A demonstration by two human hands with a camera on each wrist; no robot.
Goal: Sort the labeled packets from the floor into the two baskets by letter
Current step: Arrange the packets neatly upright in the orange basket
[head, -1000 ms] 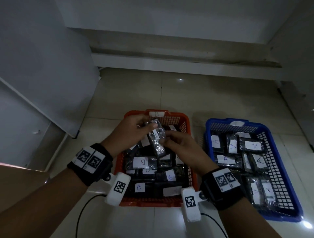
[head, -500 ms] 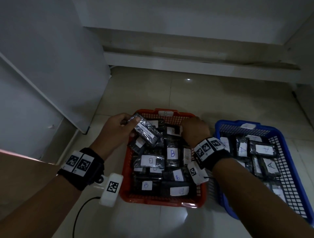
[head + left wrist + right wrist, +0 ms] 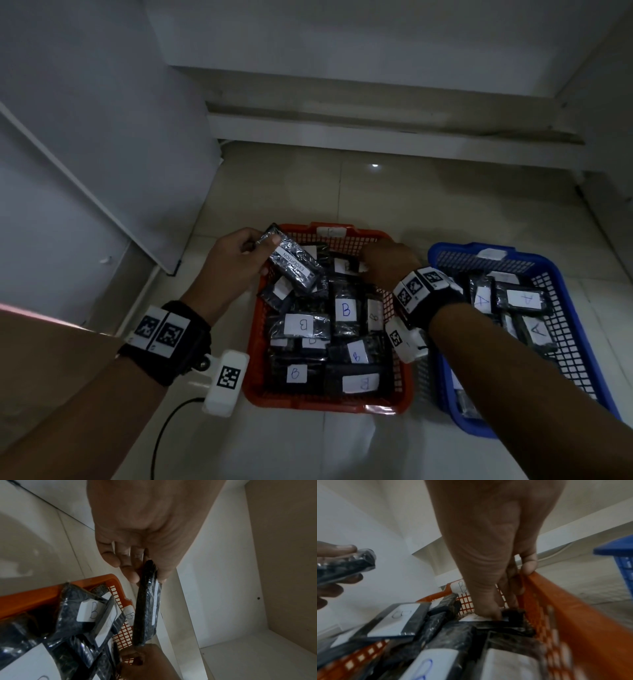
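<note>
An orange basket (image 3: 329,406) holds several black packets with white B labels. To its right, a blue basket (image 3: 460,248) holds packets labelled A. My left hand (image 3: 263,240) pinches one end of a black packet (image 3: 294,265) whose white strip reads EXCEPTION, above the orange basket's far left corner. The left wrist view shows that packet (image 3: 147,608) edge-on between thumb and fingers (image 3: 132,577). My right hand (image 3: 368,258) reaches into the orange basket's far right corner. There its thumb (image 3: 488,609) and fingers pinch a labelled packet (image 3: 477,618) against the basket wall.
Both baskets stand on a pale tiled floor. A white cabinet panel (image 3: 102,154) rises at the left and a low white ledge (image 3: 376,137) runs along the back. A black cable (image 3: 164,431) trails from my left wrist camera.
Both hands held the EXCEPTION packet a second ago. My right hand has let it go and gone to the orange basket's far right corner. My left hand carried the packet left.
</note>
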